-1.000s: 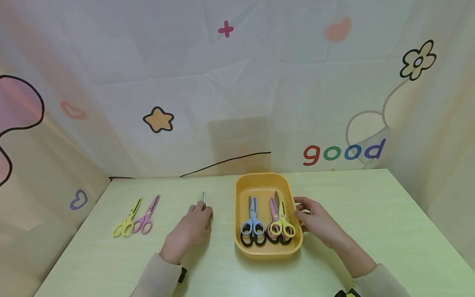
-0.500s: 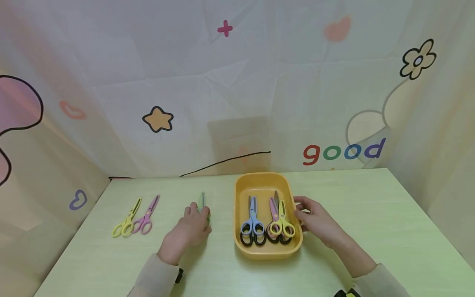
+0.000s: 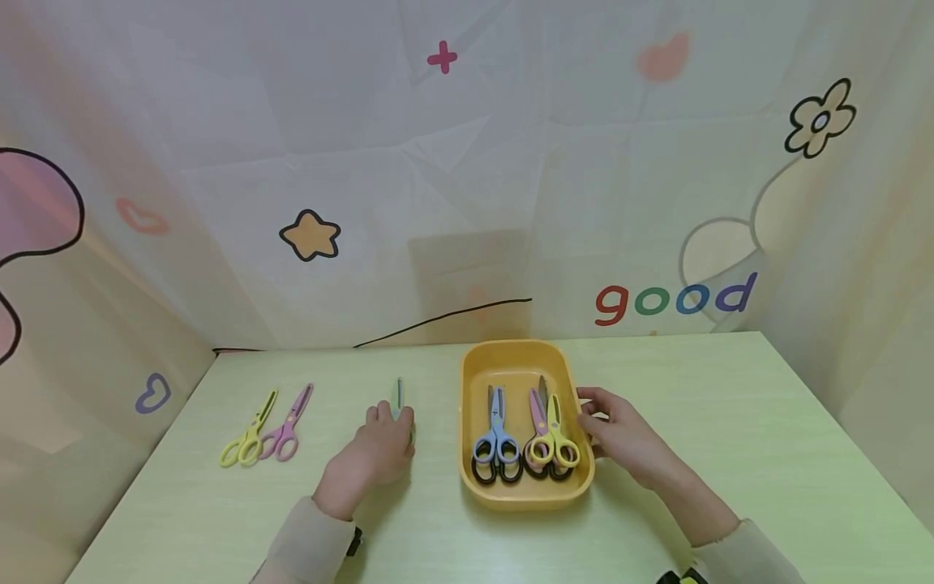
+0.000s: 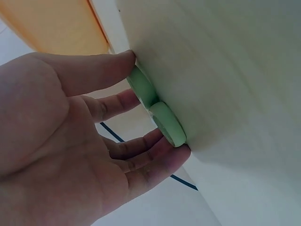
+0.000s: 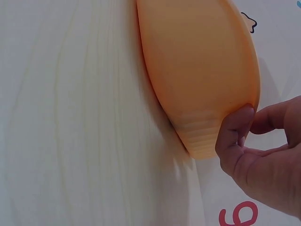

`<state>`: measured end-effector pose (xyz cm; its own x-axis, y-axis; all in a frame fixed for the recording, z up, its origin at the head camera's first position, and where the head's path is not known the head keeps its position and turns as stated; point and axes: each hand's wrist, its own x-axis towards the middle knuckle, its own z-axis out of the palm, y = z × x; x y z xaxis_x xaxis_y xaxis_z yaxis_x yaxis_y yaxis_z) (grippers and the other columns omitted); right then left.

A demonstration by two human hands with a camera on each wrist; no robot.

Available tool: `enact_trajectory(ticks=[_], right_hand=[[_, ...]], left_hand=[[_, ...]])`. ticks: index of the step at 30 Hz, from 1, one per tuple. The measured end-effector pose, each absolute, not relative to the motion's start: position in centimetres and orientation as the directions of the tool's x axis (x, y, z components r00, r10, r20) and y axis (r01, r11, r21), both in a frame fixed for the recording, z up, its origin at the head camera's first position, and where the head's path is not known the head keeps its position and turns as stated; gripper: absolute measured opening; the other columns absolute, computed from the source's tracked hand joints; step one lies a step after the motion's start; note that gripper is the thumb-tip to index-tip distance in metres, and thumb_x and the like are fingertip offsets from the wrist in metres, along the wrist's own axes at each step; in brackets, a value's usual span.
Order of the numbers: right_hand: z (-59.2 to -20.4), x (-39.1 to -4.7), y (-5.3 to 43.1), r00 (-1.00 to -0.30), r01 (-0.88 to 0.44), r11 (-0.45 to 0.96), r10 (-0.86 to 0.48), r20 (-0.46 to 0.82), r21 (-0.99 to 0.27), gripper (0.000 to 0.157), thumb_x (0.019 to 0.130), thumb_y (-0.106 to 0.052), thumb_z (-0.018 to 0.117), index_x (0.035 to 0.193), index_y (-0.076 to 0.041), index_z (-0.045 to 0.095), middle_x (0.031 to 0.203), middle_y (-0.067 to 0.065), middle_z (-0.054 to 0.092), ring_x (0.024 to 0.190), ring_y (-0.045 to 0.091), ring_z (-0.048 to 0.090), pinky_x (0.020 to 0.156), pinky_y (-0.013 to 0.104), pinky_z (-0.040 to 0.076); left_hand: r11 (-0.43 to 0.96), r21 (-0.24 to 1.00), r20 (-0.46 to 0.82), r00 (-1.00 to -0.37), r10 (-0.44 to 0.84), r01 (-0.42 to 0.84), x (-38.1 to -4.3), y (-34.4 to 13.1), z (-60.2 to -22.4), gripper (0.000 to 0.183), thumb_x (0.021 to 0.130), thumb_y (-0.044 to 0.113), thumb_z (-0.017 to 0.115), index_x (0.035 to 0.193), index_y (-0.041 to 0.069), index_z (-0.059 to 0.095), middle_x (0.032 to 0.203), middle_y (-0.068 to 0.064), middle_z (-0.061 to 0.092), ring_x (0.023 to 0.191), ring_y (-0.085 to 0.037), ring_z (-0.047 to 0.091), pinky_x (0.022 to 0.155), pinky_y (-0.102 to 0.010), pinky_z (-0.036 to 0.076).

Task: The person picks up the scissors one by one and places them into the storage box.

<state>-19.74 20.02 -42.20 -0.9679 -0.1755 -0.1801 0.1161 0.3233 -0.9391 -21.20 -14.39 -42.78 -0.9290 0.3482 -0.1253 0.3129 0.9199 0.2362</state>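
Note:
Under my left hand [image 3: 368, 450] lies a pair of green scissors [image 3: 396, 396] on the table, blade away from me. The left wrist view shows the thumb and fingers spanning the green handle loops [image 4: 168, 124] and pinching them from opposite sides. My right hand [image 3: 623, 430] holds the right edge of a yellow tray [image 3: 470, 490], its fingertips at the rim and outer wall [image 5: 197, 61]. Inside the tray rest blue scissors [image 3: 498, 434], pink scissors [image 3: 537, 414] and yellow scissors [image 3: 556, 430], with black-handled scissors [image 3: 485, 477] beneath them.
On the table's left side lie another pair of yellow scissors [image 3: 251, 438] and another pair of pink scissors [image 3: 289, 426], their handles close together. A patterned curtain [image 3: 365, 162] hangs behind the table and along its sides.
My left hand has shifted slightly left and its fingers have resettled over the green scissors, so more of the blade shows. The right hand and the tray have stayed put.

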Motion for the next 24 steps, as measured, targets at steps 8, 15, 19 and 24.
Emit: enact_trajectory(ticks=[8, 15, 19, 24], right_hand=[[-42.35, -19.83, 20.16, -0.968, 0.101, 0.312, -0.187, -0.165, -0.945, 0.048, 0.105, -0.008, 0.049, 0.149, 0.008, 0.038, 0.117, 0.021, 0.047, 0.093, 0.027, 0.057, 0.074, 0.035, 0.058], [-42.42, -19.79, 20.27, -0.967, 0.101, 0.299, -0.193, -0.164, -0.949, 0.049, 0.105, -0.008, 0.050, 0.149, 0.008, 0.038, 0.116, 0.021, 0.046, 0.093, 0.027, 0.057, 0.074, 0.034, 0.058], [-42.50, -19.80, 20.26, -0.967, 0.104, 0.291, -0.194, -0.165, -0.951, 0.048, 0.105, -0.008, 0.049, 0.149, 0.008, 0.038, 0.115, 0.021, 0.046, 0.093, 0.027, 0.057, 0.074, 0.034, 0.058], [-42.49, -19.78, 20.24, -0.967, 0.103, 0.295, -0.193, -0.165, -0.950, 0.048, 0.105, -0.008, 0.049, 0.150, 0.007, 0.038, 0.116, 0.021, 0.046, 0.093, 0.027, 0.057, 0.074, 0.034, 0.058]], left_hand=[[0.925, 0.282, -0.182, -0.933, 0.310, 0.253, -21.44, -14.41, -42.40, 0.030, 0.091, 0.007, 0.065, 0.117, -0.001, 0.052, 0.114, -0.032, 0.044, 0.106, -0.044, 0.043, 0.082, -0.056, 0.049], [0.923, 0.327, -0.193, -0.941, 0.278, 0.205, -21.15, -14.36, -42.23, 0.032, 0.086, 0.019, 0.075, 0.108, 0.009, 0.055, 0.105, -0.023, 0.046, 0.099, -0.037, 0.045, 0.075, -0.050, 0.050], [0.920, 0.334, -0.165, -0.948, 0.271, 0.205, -21.12, -14.20, -42.42, 0.032, 0.083, 0.021, 0.076, 0.105, 0.009, 0.055, 0.099, -0.020, 0.045, 0.093, -0.035, 0.045, 0.070, -0.047, 0.048], [0.921, 0.314, -0.091, -0.958, 0.271, 0.231, -21.09, -13.94, -42.55, 0.030, 0.081, 0.020, 0.072, 0.102, 0.009, 0.053, 0.095, -0.019, 0.044, 0.087, -0.034, 0.045, 0.070, -0.046, 0.046]])
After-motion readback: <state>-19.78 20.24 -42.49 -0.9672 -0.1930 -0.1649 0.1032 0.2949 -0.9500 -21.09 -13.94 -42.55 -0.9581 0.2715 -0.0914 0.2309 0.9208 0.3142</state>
